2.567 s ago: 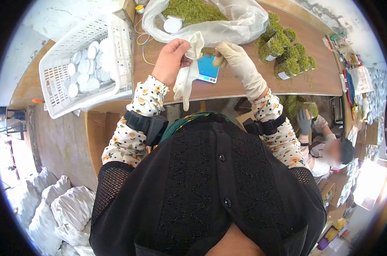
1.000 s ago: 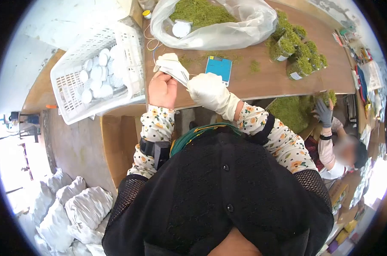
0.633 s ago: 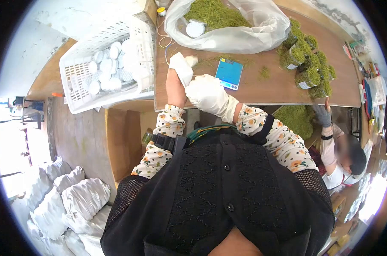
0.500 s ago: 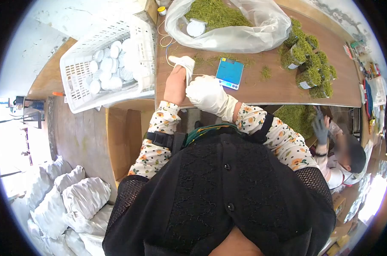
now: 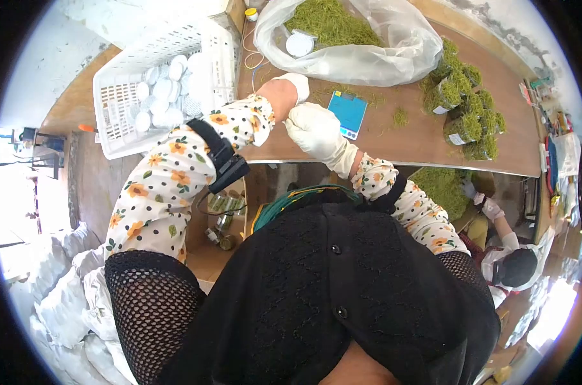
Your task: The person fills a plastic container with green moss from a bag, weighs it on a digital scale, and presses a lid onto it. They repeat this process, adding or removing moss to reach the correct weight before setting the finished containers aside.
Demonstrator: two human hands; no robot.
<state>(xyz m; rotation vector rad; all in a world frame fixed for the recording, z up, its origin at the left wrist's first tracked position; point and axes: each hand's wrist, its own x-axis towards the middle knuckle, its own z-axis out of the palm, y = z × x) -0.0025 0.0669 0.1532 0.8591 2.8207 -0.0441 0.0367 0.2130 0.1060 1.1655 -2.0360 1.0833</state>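
My left hand (image 5: 287, 94) is over the brown table near its front edge. White glove material covers its front part, while the back of the hand near the wrist is bare; its fingers are hidden. Just beside it, my right hand (image 5: 315, 133) wears a white glove and is closed in a fist. Whatever the fist may hold cannot be made out. A small blue scale (image 5: 347, 114) lies right of the fist, with loose green dried strands around it.
A white basket (image 5: 119, 122) of white-lidded containers stands left. Behind the scale is a clear plastic bag (image 5: 393, 61) of green dried strands with a white-lidded container inside. Filled jars (image 5: 461, 125) stand right. Jars lie in a cardboard box (image 5: 204, 260) below. A co-worker (image 5: 517, 266) is at lower right.
My left elbow has swung outward, and the left hand has turned and moved right, close to my right fist. The box of jars below has come into view. The co-worker's arm has shifted.
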